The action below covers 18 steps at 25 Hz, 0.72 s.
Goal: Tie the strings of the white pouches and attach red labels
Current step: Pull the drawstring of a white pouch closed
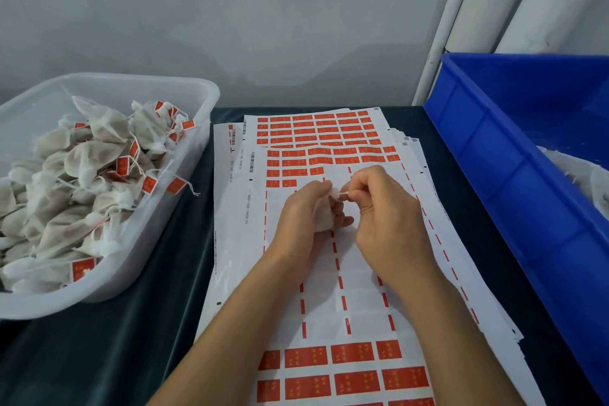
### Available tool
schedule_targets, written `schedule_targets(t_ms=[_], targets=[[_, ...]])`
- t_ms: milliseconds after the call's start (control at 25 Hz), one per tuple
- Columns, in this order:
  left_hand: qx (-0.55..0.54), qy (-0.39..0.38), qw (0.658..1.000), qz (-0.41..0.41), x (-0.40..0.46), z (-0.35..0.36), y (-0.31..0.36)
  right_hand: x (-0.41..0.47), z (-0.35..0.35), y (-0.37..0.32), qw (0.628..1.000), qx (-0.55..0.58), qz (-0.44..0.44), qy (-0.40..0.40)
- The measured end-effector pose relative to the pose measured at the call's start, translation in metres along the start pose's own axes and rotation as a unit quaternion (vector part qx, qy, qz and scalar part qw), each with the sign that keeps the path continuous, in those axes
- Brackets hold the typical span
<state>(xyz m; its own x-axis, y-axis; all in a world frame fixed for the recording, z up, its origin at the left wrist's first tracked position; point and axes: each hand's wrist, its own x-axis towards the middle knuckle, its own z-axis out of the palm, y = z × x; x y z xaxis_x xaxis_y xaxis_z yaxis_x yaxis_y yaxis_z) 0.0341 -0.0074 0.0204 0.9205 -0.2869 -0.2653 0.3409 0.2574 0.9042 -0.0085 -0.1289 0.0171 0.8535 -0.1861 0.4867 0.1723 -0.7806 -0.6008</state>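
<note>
The blue crate (514,155) on the right runs off the edge of view, so only a scrap of white stuff shows inside it and I can't tell how many pouches wait there. The clear tub (138,208) on the far left is heaped with finished ones, red tags dangling; its near-left corner is cut off too.

Across the dark counter (138,339) lie the label sheets (329,142), overlapping loosely. If a forearm drags on them, I'd expect the top sheet to slide and the remaining red labels to be harder to peel cleanly.

Above the sheets, the left hand (296,221) has its grip curled round a white pouch (324,214), most of it hidden behind the fingers. The right hand (379,208) pinches what looks like the string (342,195) at the pouch's neck, fingers closed tight.

The knot is the weak spot, I'd say: the string is thin and short, and could slip from that pinch or cinch loosely, leaving the pouch open. Whether a knot is already formed is too small to make out, and no label shows on this pouch.
</note>
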Motion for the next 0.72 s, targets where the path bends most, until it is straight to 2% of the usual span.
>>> schedule_targets(t_ms=[80,240,400,600,720], targets=[[-0.023,0.001,1.000,-0.010,-0.001,0.002,0.002,0.000,-0.001,0.001,0.999,0.021,0.042,-0.007],[0.030,-0.011,0.999,0.040,-0.001,0.001,0.001,-0.001,-0.002,0.000,0.995,0.088,0.049,-0.003],[0.064,-0.022,0.995,0.069,-0.003,0.001,0.001,0.001,-0.004,-0.001,0.988,0.123,0.045,0.078],[0.120,-0.009,0.991,0.066,-0.004,0.004,0.001,0.006,-0.014,0.007,0.975,0.079,0.084,0.191],[0.140,-0.008,0.988,0.065,-0.004,0.005,0.001,0.008,-0.015,0.006,0.966,0.106,0.119,0.202]])
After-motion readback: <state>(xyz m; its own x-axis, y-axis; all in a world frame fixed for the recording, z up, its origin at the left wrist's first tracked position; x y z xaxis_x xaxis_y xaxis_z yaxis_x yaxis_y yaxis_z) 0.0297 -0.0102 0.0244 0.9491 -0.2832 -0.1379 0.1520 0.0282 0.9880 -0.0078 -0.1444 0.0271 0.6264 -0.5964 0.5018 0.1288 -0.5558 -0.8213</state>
